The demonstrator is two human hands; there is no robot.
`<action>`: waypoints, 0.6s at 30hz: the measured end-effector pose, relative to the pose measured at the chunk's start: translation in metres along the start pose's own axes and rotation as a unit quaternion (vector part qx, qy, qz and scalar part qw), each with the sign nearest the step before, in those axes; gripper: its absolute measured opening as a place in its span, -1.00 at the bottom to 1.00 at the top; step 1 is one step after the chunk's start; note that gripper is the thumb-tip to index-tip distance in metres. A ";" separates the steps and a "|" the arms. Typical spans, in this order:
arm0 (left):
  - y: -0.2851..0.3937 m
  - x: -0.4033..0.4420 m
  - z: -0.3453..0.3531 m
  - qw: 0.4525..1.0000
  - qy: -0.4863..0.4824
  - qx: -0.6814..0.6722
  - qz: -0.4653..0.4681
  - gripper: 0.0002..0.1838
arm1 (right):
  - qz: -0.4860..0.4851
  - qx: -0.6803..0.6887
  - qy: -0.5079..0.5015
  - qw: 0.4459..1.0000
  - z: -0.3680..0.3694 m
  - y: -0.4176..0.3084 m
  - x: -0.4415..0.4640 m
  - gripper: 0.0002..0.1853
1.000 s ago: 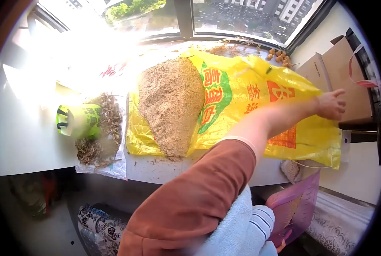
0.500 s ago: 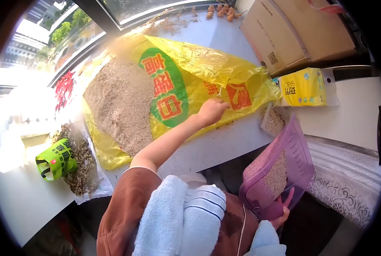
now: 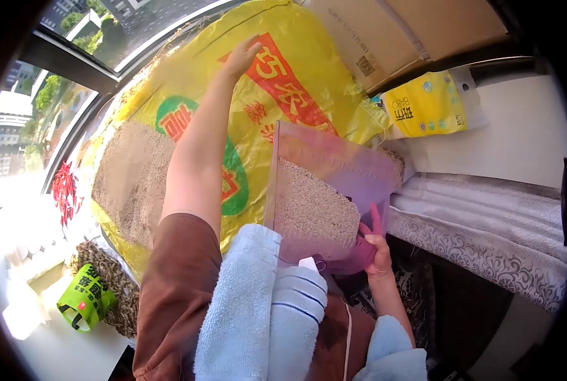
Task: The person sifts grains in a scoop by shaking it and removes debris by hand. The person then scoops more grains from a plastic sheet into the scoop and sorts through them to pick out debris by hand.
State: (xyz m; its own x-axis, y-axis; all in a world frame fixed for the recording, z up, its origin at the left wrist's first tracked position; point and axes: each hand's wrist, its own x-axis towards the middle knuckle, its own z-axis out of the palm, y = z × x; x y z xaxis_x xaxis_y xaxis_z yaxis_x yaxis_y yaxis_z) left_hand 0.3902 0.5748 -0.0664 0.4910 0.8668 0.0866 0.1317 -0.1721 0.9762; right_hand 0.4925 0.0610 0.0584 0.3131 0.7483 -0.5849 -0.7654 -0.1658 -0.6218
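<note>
Yellow sack point(image 3: 242, 95) spreads from the window side to the right, its far part against or close to a cardboard box point(image 3: 340, 32); loose grain heap point(image 3: 131, 178) lies on its left part, with bare film around it. Left hand point(image 3: 244, 58) is at the far part of the sack, by the red panel, its fingers reaching out; whether they pinch the film or only press on it I cannot tell. Right hand point(image 3: 377, 254) has its fingers closed on the near right end of the purple bin point(image 3: 353, 159), in which paler grain point(image 3: 315, 209) lies; the bin overlaps the sack's near right side in view, and whether anything supports it from below I cannot tell.

One hand at one end seems a weak hold; if the wrist turns, the bin could tip and shed its grain over the near side. The film looks thin and slack; a hard tug at the far part could drag the heap leftward, perhaps onto the dried husks point(image 3: 121, 279) and green bag point(image 3: 88, 298); the blue towel point(image 3: 239, 305) hangs just beside the bin's near edge, so a lean forward could sweep cloth through the grain.
</note>
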 end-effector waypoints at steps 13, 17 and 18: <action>-0.061 -0.305 0.025 0.827 -0.002 0.561 -0.041 -0.31 | 0.046 -0.177 0.024 0.983 0.028 -0.030 0.199 -0.63; -0.059 -0.304 0.030 0.849 0.022 0.525 -0.048 -0.28 | 0.067 -0.271 -0.005 0.960 0.070 -0.070 0.247 -0.62; -0.059 -0.304 0.029 0.852 0.023 0.522 -0.046 -0.29 | 0.085 -0.287 -0.023 0.954 0.075 -0.076 0.259 -0.61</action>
State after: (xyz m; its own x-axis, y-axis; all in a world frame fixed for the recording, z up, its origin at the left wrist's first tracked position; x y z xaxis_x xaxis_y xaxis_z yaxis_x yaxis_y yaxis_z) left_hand 0.2581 0.3074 -0.1566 0.4071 0.9120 0.0506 0.8727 -0.4047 0.2732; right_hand 0.5897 0.3156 -0.0072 0.1760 0.7044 -0.6876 -0.3652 -0.6019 -0.7101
